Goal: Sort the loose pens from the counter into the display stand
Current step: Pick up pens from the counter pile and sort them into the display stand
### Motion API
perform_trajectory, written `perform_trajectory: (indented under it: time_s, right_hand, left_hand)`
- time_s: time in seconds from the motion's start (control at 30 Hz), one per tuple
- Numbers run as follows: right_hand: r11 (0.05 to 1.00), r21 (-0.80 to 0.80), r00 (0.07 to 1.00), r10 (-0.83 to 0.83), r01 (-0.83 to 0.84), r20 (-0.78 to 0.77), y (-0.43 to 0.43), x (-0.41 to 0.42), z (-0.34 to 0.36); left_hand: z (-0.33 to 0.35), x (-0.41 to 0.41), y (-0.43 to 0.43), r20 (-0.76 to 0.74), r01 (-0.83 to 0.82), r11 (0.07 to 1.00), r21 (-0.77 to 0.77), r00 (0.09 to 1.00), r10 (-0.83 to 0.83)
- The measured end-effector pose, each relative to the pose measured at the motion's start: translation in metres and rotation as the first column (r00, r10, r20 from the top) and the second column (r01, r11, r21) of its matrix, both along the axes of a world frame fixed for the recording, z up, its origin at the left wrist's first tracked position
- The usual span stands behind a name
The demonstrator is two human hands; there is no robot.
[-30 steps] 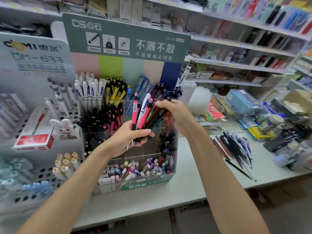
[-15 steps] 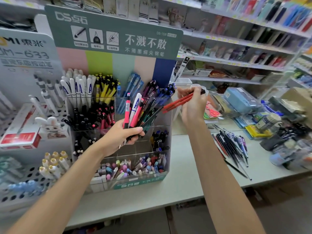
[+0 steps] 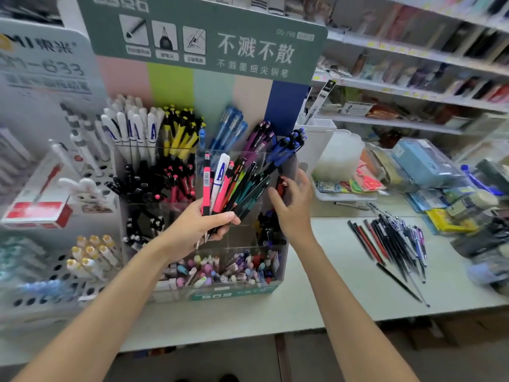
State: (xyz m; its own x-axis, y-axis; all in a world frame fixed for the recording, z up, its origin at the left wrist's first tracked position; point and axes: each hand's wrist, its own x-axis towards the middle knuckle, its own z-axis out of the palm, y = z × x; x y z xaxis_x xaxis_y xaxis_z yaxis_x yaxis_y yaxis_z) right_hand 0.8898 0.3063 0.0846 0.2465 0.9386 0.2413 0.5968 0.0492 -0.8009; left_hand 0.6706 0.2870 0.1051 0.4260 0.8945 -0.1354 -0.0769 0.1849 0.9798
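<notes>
head view: your left hand (image 3: pixel 192 230) has its fingers tight round a bunch of pens (image 3: pixel 228 186) by the display stand (image 3: pixel 220 295). your right hand (image 3: pixel 294 210) is at a red pen (image 3: pixel 281 186); you cannot tell if it holds it. loose pens (image 3: pixel 391 241) lie on the counter (image 3: pixel 316 299).

The display stand (image 3: pixel 231 295) sits on the counter (image 3: pixel 316 299); a rack (image 3: pixel 33 299) at its left, shelves (image 3: pixel 413 56) behind; before it the left hand (image 3: pixel 192 230) holds a bunch of pens (image 3: pixel 231 186) — the right hand (image 3: pixel 293 208) just right of them; loose pens (image 3: pixel 391 244) lie well right.

Shop interior, evenly lit: pale counter (image 3: pixel 344 299) across the front, stocked white shelves (image 3: pixel 391 85) beyond its far right corner, dull floor (image 3: pixel 206 359) beneath.
</notes>
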Motion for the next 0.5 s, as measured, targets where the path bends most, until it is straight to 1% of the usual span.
perform_trajectory:
  time_s: [0.03,0.1,0.13,0.17,0.2,0.23,0.27,0.3,0.37,0.5]
  right_hand:
    - [0.996,0.081,0.999,-0.042,0.044,-0.024,-0.007,-0.002,0.007]
    - [0.932,0.338,0.992,-0.119,0.128,-0.045,-0.019,-0.008,0.026]
    - [0.901,0.416,0.993,-0.106,0.121,-0.06,-0.023,-0.013,0.038]
    - [0.908,0.415,0.995,-0.027,0.063,-0.091,-0.027,-0.02,0.051]
    - [0.94,0.342,0.986,0.079,-0.024,-0.148,-0.029,-0.029,0.062]
    - [0.963,0.23,0.961,0.189,-0.142,-0.201,-0.03,-0.039,0.069]
    - [0.962,0.147,0.935,0.261,-0.23,-0.242,-0.03,-0.048,0.071]
    - [0.955,0.122,0.927,0.292,-0.27,-0.236,-0.027,-0.054,0.069]
    - [0.95,0.158,0.929,0.301,-0.27,-0.217,-0.023,-0.063,0.067]
    - [0.933,0.176,0.923,0.344,-0.314,-0.174,-0.017,-0.082,0.077]
  left_hand:
    - [0.0,0.0,-0.002,0.018,-0.002,1.0,-0.006,1.0,0.002]
    - [0.001,0.0,-0.004,0.046,-0.008,1.0,0.0,0.999,0.008]
    - [0.002,-0.001,-0.005,0.061,-0.004,1.0,0.001,0.998,0.004]
    - [0.004,-0.001,-0.006,0.082,0.0,1.0,-0.002,0.997,0.0]
    - [0.006,-0.001,-0.006,0.106,0.006,1.0,-0.007,0.994,-0.005]
    - [0.009,-0.001,-0.007,0.127,0.014,1.0,-0.016,0.992,-0.012]
    - [0.011,-0.001,-0.008,0.136,0.016,1.0,-0.022,0.991,-0.013]
    - [0.013,-0.002,-0.008,0.14,0.014,1.0,-0.023,0.99,-0.011]
    - [0.017,-0.004,-0.01,0.146,0.004,1.0,-0.014,0.989,-0.002]
    - [0.023,-0.019,-0.014,0.182,-0.057,0.998,0.002,0.982,0.056]
